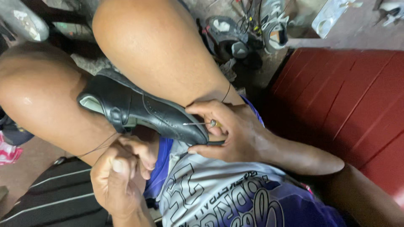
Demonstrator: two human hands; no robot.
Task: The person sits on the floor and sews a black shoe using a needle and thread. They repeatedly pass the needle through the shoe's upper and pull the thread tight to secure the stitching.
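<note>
Head view, looking down at a seated person's lap. A black shoe (143, 111) lies wedged between the two bare knees, its opening toward the upper left and its toe toward the lower right, just under the right hand (227, 130).

The right hand is closed in a pinch: thumb and forefinger clamp a short awl (206, 123) by its pale handle. The thin metal shaft runs leftward from the fingertips and meets the shoe's upper near the toe. The remaining fingers of this hand curl beneath the toe and steady it from below. A thin dark band circles the leg just above this hand.

The left hand (120, 174) sits below and to the left of the shoe, closed into a fist. A dark thread (99, 146) leaves the top of this fist and runs up and leftward across the thigh; it appears taut. Where its far end goes cannot be told, since it passes out of sight near the shoe's sole edge. The fist is close to the shoe but whether it touches the sole cannot be told.

Below the right hand lies a blue-and-white printed shirt (219, 197). To the right of that hand stands a red bench (349, 109). Beyond the hands, past the knees, worn shoes (244, 38) lie in a loose heap on the floor. Left of the left hand is a dark striped cloth (54, 197).
</note>
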